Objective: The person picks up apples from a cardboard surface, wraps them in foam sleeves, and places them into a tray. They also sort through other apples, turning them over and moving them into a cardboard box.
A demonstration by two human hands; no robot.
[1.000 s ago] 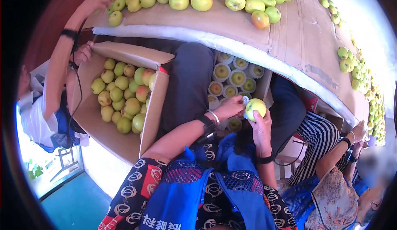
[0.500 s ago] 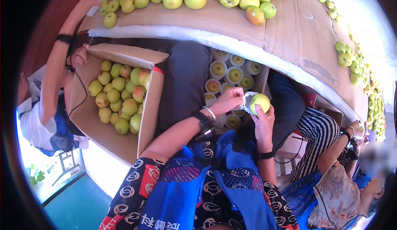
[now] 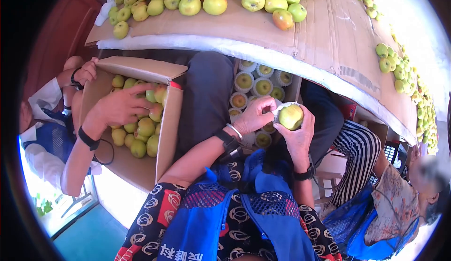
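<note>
My right hand (image 3: 300, 133) is closed round a yellow-green apple (image 3: 291, 117) above my lap. A white foam net sleeve (image 3: 277, 111) sits around the apple's left and upper edge. My left hand (image 3: 257, 118) pinches that sleeve from the left with thumb and forefinger. Just beyond my hands, an open carton (image 3: 294, 86) between my knees holds several apples (image 3: 262, 86) in white foam nets. Part of this carton is hidden by my left forearm and hand.
At left, a co-worker's hand (image 3: 123, 105) reaches into a cardboard box (image 3: 169, 120) of bare apples. Ahead, a cardboard-covered table (image 3: 329, 49) with a padded white edge bears many apples (image 3: 214, 5). Another person in striped trousers (image 3: 359, 150) sits close at my right.
The apple has turned and now sits within the foam sleeve, which was beside it before. At left, the co-worker's hand has come down from the table into the box.
</note>
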